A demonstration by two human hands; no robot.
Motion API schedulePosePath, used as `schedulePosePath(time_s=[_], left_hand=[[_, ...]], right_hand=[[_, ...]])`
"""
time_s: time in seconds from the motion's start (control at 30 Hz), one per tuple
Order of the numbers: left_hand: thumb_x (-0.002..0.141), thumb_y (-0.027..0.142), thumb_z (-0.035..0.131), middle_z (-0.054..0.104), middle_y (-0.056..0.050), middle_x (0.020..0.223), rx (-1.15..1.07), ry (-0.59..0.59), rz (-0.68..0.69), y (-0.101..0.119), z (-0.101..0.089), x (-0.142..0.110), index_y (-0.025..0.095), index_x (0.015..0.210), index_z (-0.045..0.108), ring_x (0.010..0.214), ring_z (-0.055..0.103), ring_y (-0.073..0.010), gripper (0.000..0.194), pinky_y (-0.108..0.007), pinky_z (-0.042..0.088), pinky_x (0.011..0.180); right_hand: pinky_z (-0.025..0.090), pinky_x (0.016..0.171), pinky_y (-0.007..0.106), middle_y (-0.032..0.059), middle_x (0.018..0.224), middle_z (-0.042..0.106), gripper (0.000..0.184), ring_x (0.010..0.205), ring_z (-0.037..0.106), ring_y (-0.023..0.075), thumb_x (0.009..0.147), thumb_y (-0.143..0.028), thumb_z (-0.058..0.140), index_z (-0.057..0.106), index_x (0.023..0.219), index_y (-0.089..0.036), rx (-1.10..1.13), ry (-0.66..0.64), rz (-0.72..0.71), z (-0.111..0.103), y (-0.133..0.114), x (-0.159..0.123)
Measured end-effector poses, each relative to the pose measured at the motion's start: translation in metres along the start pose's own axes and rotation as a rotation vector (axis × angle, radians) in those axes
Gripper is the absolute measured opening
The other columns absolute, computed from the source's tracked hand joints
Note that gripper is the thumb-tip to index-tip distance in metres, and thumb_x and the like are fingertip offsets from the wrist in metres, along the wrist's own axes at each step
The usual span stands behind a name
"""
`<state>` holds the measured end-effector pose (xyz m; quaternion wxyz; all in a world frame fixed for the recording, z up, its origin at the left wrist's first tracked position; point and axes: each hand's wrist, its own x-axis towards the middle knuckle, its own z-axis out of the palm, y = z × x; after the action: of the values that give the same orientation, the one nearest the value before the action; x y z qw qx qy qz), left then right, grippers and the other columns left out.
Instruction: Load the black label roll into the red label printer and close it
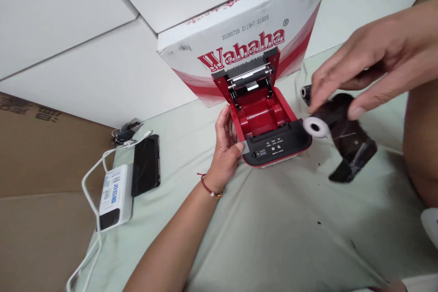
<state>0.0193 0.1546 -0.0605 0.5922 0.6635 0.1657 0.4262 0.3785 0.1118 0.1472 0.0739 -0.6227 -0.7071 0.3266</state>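
A small red and black label printer sits on the light green cloth with its lid raised, its red inner bay bare. My left hand is closed around the printer's left side, thumb on the front left corner. To the right of the printer, my right hand pinches a black ribbon roll above the cloth. The roll has a white ring around a dark core facing me, and loose black film hangs from it. A second small core end shows beneath my right fingers.
Behind the printer stands a white and red Wahaha carton. At left lie a black phone, a white power bank with a white cable, and a dark bundled item. A brown cardboard box borders the left side.
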Motion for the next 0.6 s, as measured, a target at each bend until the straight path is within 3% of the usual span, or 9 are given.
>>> schedulePosePath(time_s=[0.07,0.13,0.3,0.43,0.53,0.6], left_hand=[[0.098,0.069,0.084,0.030,0.001,0.197,0.007,0.013,-0.007,0.000,0.000,0.000,0.054,0.175,0.038,0.186,0.029,-0.0354,0.091,-0.059,0.033,0.151],[0.097,0.071,0.084,0.032,0.000,0.197,0.014,0.038,-0.008,0.000,0.001,0.000,0.053,0.176,0.038,0.187,0.027,-0.0356,0.093,-0.058,0.034,0.151],[0.096,0.072,0.085,0.033,-0.001,0.196,0.010,0.052,0.015,-0.002,0.001,0.000,0.052,0.176,0.038,0.186,0.029,-0.0362,0.095,-0.058,0.034,0.151],[0.097,0.072,0.083,0.032,-0.001,0.197,0.033,0.015,0.021,-0.004,0.000,0.001,0.052,0.177,0.038,0.186,0.029,-0.0365,0.094,-0.059,0.034,0.151],[0.098,0.073,0.081,0.035,-0.001,0.196,0.037,0.004,0.037,-0.004,0.000,0.002,0.050,0.178,0.040,0.185,0.032,-0.0364,0.092,-0.058,0.036,0.150],[0.099,0.072,0.081,0.039,-0.001,0.194,0.033,-0.005,0.033,-0.004,0.000,0.002,0.050,0.177,0.042,0.182,0.038,-0.0361,0.090,-0.056,0.040,0.148]], right_hand=[[0.042,0.079,0.024,-0.0027,0.107,0.085,0.044,0.086,0.067,0.0044,0.103,-0.037,0.079,0.085,0.143,-0.019,-0.044,-0.118,-0.261,0.014,-0.019,0.003],[0.041,0.077,0.026,-0.0028,0.097,0.083,0.040,0.076,0.060,0.0062,0.107,-0.031,0.078,0.085,0.146,-0.021,-0.127,0.007,-0.332,0.037,-0.044,0.016],[0.044,0.083,0.028,-0.0003,0.110,0.087,0.037,0.087,0.070,0.0135,0.104,-0.018,0.071,0.088,0.136,-0.024,-0.262,-0.048,-0.249,0.079,-0.074,0.048],[0.039,0.077,0.030,0.0007,0.104,0.086,0.033,0.078,0.064,0.0140,0.100,-0.015,0.072,0.089,0.126,-0.025,-0.365,-0.091,-0.156,0.080,-0.073,0.044],[0.034,0.076,0.033,0.0006,0.091,0.082,0.024,0.070,0.055,0.0125,0.105,-0.021,0.069,0.090,0.116,-0.023,-0.400,-0.069,-0.114,0.076,-0.075,0.036],[0.034,0.077,0.033,-0.0001,0.090,0.081,0.023,0.071,0.056,0.0123,0.107,-0.026,0.070,0.090,0.117,-0.023,-0.372,-0.064,-0.071,0.073,-0.077,0.035]])
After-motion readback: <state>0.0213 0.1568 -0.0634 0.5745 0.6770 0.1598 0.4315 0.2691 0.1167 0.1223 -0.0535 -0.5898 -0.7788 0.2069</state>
